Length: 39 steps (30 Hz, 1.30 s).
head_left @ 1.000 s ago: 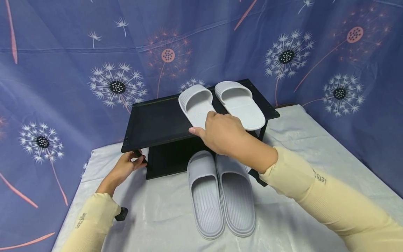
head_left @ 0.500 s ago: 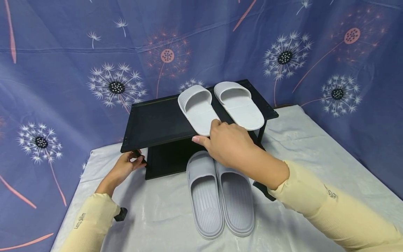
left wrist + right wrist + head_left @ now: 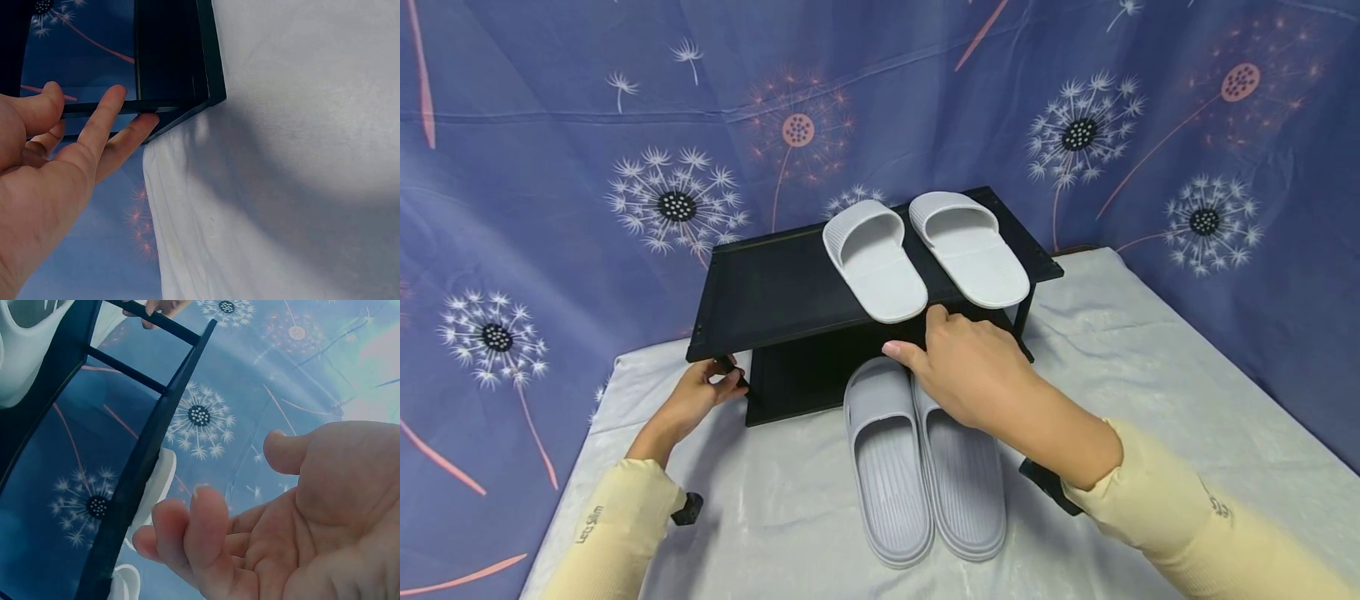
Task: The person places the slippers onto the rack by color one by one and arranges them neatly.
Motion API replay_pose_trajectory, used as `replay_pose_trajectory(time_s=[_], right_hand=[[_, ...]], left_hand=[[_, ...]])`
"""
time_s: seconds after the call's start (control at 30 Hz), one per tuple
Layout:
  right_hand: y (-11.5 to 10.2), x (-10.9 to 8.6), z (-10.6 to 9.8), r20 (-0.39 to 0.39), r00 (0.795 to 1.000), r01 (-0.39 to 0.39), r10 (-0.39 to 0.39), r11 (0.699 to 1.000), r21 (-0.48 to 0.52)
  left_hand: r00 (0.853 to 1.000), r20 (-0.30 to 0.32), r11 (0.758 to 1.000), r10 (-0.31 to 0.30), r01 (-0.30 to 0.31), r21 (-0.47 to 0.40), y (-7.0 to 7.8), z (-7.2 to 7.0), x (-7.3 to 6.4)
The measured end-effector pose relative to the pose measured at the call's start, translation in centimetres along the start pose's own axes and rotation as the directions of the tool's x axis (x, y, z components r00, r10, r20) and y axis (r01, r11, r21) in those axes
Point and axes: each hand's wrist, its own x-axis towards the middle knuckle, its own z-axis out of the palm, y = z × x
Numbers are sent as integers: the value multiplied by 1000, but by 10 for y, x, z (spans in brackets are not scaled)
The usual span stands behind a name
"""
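A low black two-tier shoe rack [image 3: 767, 292] stands on a pale cloth. My left hand [image 3: 696, 398] grips its front left leg; in the left wrist view, thumb and fingers [image 3: 103, 122] lie on opposite sides of that leg [image 3: 81, 109]. Two white slippers, a left one [image 3: 891, 287] and a right one [image 3: 983, 271], lie on the top board, toes toward the back. My right hand [image 3: 977, 367] hovers before the rack's front edge, below the left white slipper's heel and apart from it. Loosely bent, its fingers [image 3: 209, 525] hold nothing in the right wrist view.
A pair of grey slippers, left [image 3: 891, 479] and right [image 3: 966, 483], sits at the rack's front, toes at the lower tier. The right one is partly hidden under my right hand. Behind the rack hangs a blue dandelion-print curtain [image 3: 880, 108]. Pale cloth [image 3: 760, 517] covers the table.
My right hand has come away from the left white slipper's heel, moving toward me and to the right. That slipper stays on the rack. My left hand has kept its grip.
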Motion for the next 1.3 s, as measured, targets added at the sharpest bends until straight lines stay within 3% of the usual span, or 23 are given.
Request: replay_pose_trajectory(time_s=[0.3, 0.57, 0.8, 1.3], right_hand=[[8, -15, 11, -8, 1000, -2, 2, 1000, 12], [15, -26, 24, 53, 998, -24, 22, 999, 38], [20, -37, 41, 48, 999, -28, 26, 999, 40], [23, -52, 62, 117, 991, -80, 70, 993, 86]], left_hand=[[1000, -4, 1000, -4, 4, 10, -1, 0, 1], [1000, -8, 1000, -10, 10, 11, -2, 0, 1], [1000, -10, 1000, -10, 10, 5, 0, 2, 0], [1000, -2, 1000, -9, 9, -10, -1, 0, 0]])
